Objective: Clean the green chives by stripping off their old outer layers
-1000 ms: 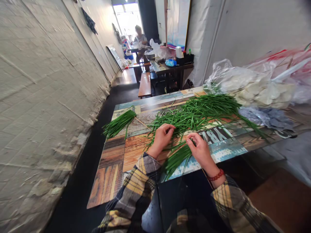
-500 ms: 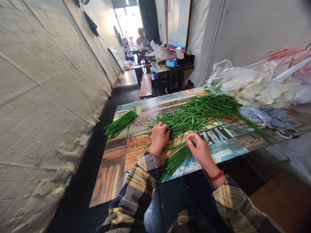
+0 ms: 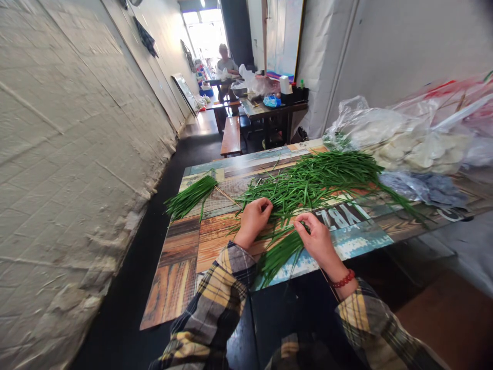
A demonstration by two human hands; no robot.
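Note:
My right hand [image 3: 318,239] is closed around one end of a bunch of garlic chives [image 3: 279,259] at the table's front edge; a thin stick shows beneath its wrist. My left hand [image 3: 254,218] is just left of it, thumb and fingertips pinched together at the near edge of a loose chive pile [image 3: 331,172]. Whatever is between those fingertips is too small to make out. Farther left lies a second, neat bunch of chives [image 3: 192,195], with a thin wooden stick [image 3: 227,195] reaching from its right end.
The chives lie on a wood-patterned table [image 3: 177,267]. Clear plastic bags [image 3: 408,139] with pale contents and a grey-blue cloth [image 3: 427,187] sit at the right. Beyond are a bench [image 3: 231,134], another cluttered table [image 3: 256,105] and a seated person [image 3: 227,64]. A brick wall [image 3: 77,169] runs along the left.
My left hand has shifted slightly right and its fingertips have come together in a pinch. My right hand and the bunch have hardly moved.

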